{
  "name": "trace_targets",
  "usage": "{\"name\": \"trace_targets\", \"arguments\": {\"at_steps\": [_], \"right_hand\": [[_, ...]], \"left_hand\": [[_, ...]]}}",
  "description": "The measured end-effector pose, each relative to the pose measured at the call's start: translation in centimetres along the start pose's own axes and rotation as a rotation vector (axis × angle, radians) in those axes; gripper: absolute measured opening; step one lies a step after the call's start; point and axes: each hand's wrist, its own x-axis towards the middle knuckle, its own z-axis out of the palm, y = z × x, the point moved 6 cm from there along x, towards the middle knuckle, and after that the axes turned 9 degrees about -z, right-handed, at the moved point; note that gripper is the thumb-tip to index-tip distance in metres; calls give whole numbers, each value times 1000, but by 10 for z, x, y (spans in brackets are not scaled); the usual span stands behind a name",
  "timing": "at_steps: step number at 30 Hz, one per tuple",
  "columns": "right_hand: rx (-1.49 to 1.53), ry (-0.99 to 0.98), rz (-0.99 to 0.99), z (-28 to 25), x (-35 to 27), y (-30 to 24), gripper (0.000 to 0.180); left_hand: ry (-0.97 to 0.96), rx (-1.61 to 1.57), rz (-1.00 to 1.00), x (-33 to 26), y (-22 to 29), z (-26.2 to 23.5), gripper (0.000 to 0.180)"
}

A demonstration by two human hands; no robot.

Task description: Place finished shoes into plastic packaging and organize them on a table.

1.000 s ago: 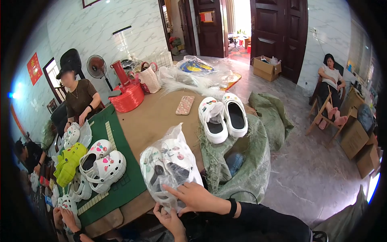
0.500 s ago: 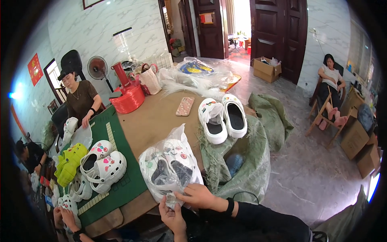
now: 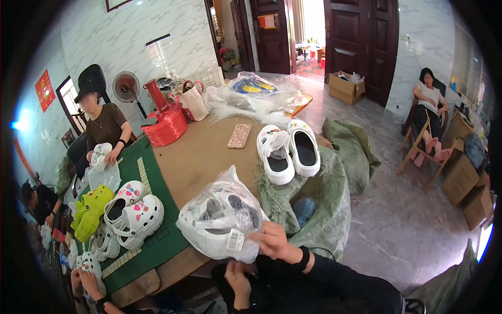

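Head view: brown worktop (image 3: 183,149) stretches ahead of the bagged clogs (image 3: 219,220), giving room that way, though they sit at its near edge. Right of them slumps a green sack (image 3: 327,209); beyond, a loose white pair (image 3: 294,154) stands unbagged. Bagging looks done (closure unclear). Right hand (image 3: 276,242) has fingers touching beside their white label (image 3: 235,240), pinch uncertain; below them, left hand (image 3: 239,282) blurs, grip unreadable.
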Motion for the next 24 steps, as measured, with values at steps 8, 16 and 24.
{"name": "trace_targets", "arguments": {"at_steps": [8, 16, 24], "right_hand": [[323, 655, 524, -44, 0, 32, 6], [-290, 624, 48, -108, 42, -8, 17], [475, 1214, 374, -169, 38, 17, 37]], "left_hand": [[-503, 519, -25, 14, -64, 73, 28], [-760, 742, 274, 23, -87, 147, 48], [-594, 1462, 300, 40, -133, 134, 55]]}}
